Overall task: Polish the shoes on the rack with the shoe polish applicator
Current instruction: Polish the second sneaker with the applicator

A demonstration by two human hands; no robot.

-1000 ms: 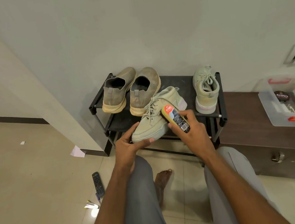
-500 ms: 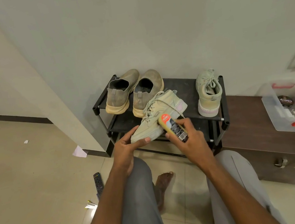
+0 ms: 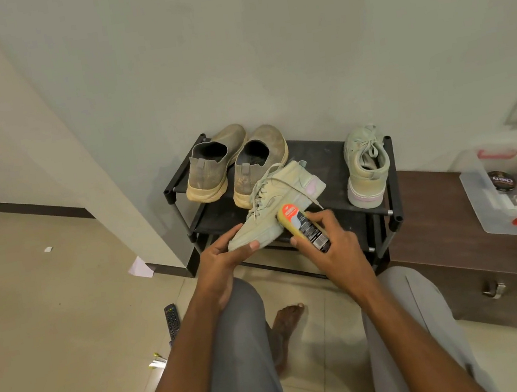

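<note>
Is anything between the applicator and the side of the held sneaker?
Nothing visible. The right hand holds the applicator against the sneaker, which the left hand grips at the toe; a loose lace trails nearby.

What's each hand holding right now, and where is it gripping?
The left hand grips the pale green sneaker at its toe. The right hand grips the shoe polish applicator around its body.

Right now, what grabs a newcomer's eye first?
Centre frame: the left hand grips the toe of a pale green sneaker, while the right hand holds a yellow polish applicator against its side. Behind, a black shoe rack holds two tan slip-ons and the matching sneaker.
</note>
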